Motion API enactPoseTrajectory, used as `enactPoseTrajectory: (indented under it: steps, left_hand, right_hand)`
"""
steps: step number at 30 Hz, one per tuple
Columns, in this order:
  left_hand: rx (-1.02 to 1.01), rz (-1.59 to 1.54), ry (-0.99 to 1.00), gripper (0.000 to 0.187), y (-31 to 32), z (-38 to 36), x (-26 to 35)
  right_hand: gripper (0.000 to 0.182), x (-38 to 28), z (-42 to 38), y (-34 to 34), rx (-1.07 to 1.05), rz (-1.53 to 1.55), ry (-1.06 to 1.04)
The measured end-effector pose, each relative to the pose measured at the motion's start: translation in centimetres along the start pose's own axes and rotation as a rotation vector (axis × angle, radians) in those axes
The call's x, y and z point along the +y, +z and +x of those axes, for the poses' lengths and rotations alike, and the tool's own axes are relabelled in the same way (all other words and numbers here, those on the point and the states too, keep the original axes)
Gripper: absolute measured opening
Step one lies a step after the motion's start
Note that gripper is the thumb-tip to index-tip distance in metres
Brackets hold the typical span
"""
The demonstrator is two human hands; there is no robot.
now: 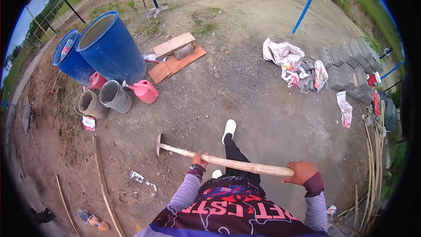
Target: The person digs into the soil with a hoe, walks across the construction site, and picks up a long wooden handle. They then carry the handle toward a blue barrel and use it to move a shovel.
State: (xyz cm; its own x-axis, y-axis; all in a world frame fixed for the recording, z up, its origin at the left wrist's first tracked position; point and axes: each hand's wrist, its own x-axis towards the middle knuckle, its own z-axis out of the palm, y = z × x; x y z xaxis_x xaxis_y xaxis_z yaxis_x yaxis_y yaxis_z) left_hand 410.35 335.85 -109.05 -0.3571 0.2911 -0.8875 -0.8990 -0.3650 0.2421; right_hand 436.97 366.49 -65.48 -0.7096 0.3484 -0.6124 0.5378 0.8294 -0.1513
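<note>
A hoe [237,164] with a pale wooden handle lies crosswise in front of my body, held off the ground. My left hand [200,159] is closed around the handle partway along, on the side nearer the metal head. Around the thick butt end, my right hand [301,172] is wrapped with its thumb on the near side. The metal hoe head [159,145] points left, over the dirt. Below the handle are my dark trousers and a white shoe [229,128] stepping forward; part of the other shoe shows beneath the handle.
Blue barrels [115,46], buckets [115,97] and a pink watering can [145,91] stand at the left. Boards [177,63] lie ahead. To the right are torn sacks [284,55], stacked concrete blocks [351,61] and long poles [374,162]. A bamboo strip [103,184] lies at the left.
</note>
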Motion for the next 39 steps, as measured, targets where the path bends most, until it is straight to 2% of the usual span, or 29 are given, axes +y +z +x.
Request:
enactPoseTrajectory:
  steps: [1,2,3,5,6,7,9,11,14,15,16,19,21,22,25,27,29,33,34,37,39]
  left_hand:
    - [0.066,0.017,0.055,0.051,1.5,1.6,0.0]
    - [0.147,-0.094,-0.017,0.04,3.4,2.7,0.6]
    - [0.191,-0.174,-0.045,0.035,2.7,6.9,0.7]
    - [0.259,-0.127,-0.077,0.033,7.4,5.7,3.1]
    - [0.249,-0.141,-0.069,0.032,7.1,7.3,4.0]
    - [0.283,-0.058,-0.083,0.029,10.1,4.9,5.7]
    - [0.225,-0.062,0.021,0.025,12.0,5.0,8.2]
    - [0.259,-0.162,0.107,0.02,16.1,1.8,11.5]
    - [0.211,-0.221,0.381,0.012,21.2,-0.6,18.2]
    - [0.206,-0.238,0.442,0.01,23.4,-1.9,20.7]
    - [0.187,-0.231,0.529,0.01,25.5,-2.5,23.7]
    - [0.195,-0.162,0.775,0.012,34.3,-6.6,33.1]
    - [0.002,-0.02,1.065,0.019,40.1,-8.5,40.2]
    - [-0.029,-0.006,1.135,0.024,44.2,-10.7,43.4]
    - [-0.188,0.077,1.427,0.034,56.0,-17.4,52.5]
    - [-0.365,0.148,1.684,0.035,63.4,-20.9,58.5]
    - [-0.418,0.365,1.863,0.048,70.2,-24.4,62.8]
    - [-0.192,0.684,2.195,0.085,81.5,-23.5,68.9]
    - [-0.179,0.67,2.287,0.087,84.5,-22.8,70.6]
    - [-0.093,0.557,2.581,0.09,94.0,-22.8,78.1]
    - [-0.043,0.673,2.44,0.087,99.5,-24.4,83.5]
  right_hand:
    - [0.061,0.6,1.9,-2.1,0.019,-0.006,0.027]
    - [0.059,1.6,4.2,-4.4,0.054,-0.015,0.053]
    - [0.059,2.9,6.5,-6.4,0.079,-0.016,0.039]
    - [0.058,5.2,10.5,-9.2,0.083,-0.081,-0.019]
    - [0.058,6.6,12.3,-10.1,0.087,-0.06,-0.021]
    - [0.058,8.4,14.1,-11.0,0.086,-0.002,-0.037]
    - [0.059,11.0,18.6,-12.9,0.08,0.024,-0.065]
    - [0.057,13.0,22.7,-12.6,0.019,0.083,-0.077]
    - [0.05,14.3,30.6,-8.5,0.043,0.008,-0.187]
    - [0.039,13.8,33.4,-7.0,0.056,0.011,-0.187]
    - [0.037,12.8,36.3,-6.1,0.092,0.053,-0.201]
    - [0.038,7.5,46.6,-4.1,0.098,0.201,-0.255]
    - [0.037,2.6,54.2,-4.1,0.163,0.321,-0.316]
    - [0.038,-0.7,57.1,-6.0,0.192,0.31,-0.287]
    - [0.039,-10.7,63.4,-14.4,0.359,0.548,-0.371]
    - [0.04,-17.5,67.6,-23.1,0.501,0.676,-0.48]
    - [0.042,-24.4,69.3,-31.9,0.638,0.812,-0.591]
    - [0.051,-34.5,68.5,-54.6,1.009,0.968,-0.909]
    - [0.052,-36.4,67.7,-60.2,1.067,0.973,-0.983]
    - [0.051,-40.7,69.2,-74.5,1.194,0.838,-0.993]
    - [0.046,-43.3,72.1,-81.8,1.216,0.85,-1.013]
